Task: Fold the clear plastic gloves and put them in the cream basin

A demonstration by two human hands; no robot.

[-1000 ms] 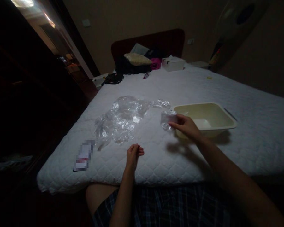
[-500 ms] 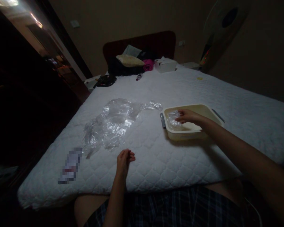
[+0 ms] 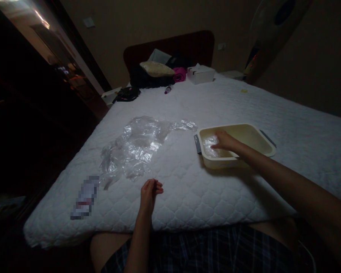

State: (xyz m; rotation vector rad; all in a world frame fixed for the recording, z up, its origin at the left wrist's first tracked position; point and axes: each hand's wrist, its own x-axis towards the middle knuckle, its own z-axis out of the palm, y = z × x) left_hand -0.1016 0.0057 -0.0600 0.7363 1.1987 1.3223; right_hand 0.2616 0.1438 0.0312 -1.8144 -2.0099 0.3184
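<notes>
My right hand (image 3: 226, 141) reaches down inside a cream plastic tub (image 3: 220, 162) with grey handles. Its thumb and fingers are around a crumpled clear plastic bag (image 3: 211, 147) at the tub's left end; the fingertips are partly hidden. My left hand (image 3: 150, 191) is near the bed's front edge, fingers loosely bent and a little apart, with nothing visible in it. Beyond it, several thin clear plastic bags (image 3: 144, 136) are spread in a wrinkled heap, trailing right almost to the tub's rim.
White quilted bedding (image 3: 182, 197) lies under everything. A blurred-out flat item (image 3: 85, 199) is at the front left. Toward the headboard (image 3: 170, 42) are a beige pillow (image 3: 156, 69), a pink roll (image 3: 179, 74), dark cloth and a white box (image 3: 201, 74). A fan (image 3: 272, 30) stands at the back right.
My right hand has gone lower into the tub, and the plastic bag now sits deeper, below the rim. The left hand has stayed in place. The view has shifted slightly.
</notes>
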